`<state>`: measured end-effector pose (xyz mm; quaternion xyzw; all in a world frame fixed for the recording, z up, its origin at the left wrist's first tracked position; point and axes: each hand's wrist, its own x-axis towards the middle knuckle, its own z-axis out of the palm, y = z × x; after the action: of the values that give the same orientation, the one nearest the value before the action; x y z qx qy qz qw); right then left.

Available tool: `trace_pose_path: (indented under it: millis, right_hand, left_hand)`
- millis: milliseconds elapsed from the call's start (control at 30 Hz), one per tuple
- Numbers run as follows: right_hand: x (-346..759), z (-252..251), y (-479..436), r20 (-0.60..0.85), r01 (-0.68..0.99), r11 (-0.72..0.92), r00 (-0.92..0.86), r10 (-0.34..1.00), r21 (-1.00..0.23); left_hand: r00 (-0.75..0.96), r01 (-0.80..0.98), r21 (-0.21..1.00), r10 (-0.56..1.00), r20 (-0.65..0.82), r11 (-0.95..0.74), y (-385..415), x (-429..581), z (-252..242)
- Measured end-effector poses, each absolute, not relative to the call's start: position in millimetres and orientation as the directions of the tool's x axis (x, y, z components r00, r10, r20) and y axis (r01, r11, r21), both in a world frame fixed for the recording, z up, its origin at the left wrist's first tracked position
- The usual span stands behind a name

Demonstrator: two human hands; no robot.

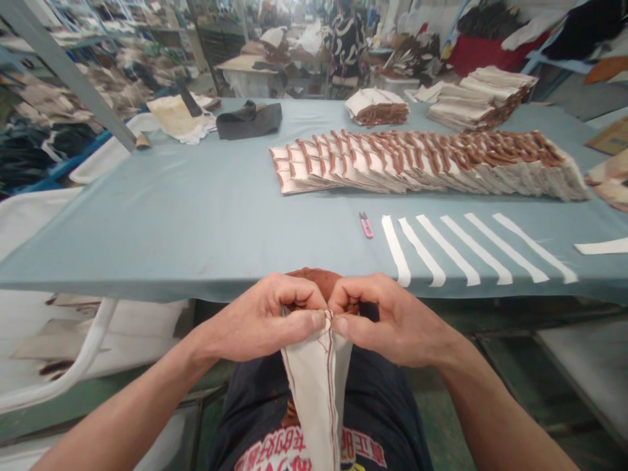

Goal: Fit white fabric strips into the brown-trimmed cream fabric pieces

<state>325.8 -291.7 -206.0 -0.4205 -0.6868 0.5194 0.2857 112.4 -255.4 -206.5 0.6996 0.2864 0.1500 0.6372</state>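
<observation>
My left hand [289, 317] and my right hand [373, 317] are close together in front of my body, just off the table's front edge. Both pinch the top of a cream fabric piece [309, 386] with brown stitching along a seam. The piece hangs down over my dark printed clothing, and a brown part [321, 281] of it shows behind my fingers. Thumbs lie on the near side at the seam; the other fingertips are partly hidden. Beyond my hands, pink thread snips [366, 226] lie beside several white strips [458, 248] set out in a row.
A long overlapping row of cream and brown sewn pieces [422, 160] lies across the blue-green table [171, 216]. Stacks of similar pieces [481, 98] stand behind it. Dark folded cloth [249, 121] lies at the back left, near a metal post [73, 72]. A person [346, 46] is in the background.
</observation>
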Motion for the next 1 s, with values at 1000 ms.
trace_pose_path:
  millis: [1000]
  right_hand:
    - [315,-212,-296,0.060,0.277,0.192,-0.424,0.904,-0.941]
  left_hand:
    - [0.775,0.217,0.974,0.594,-0.214,0.067,-253,104,-203]
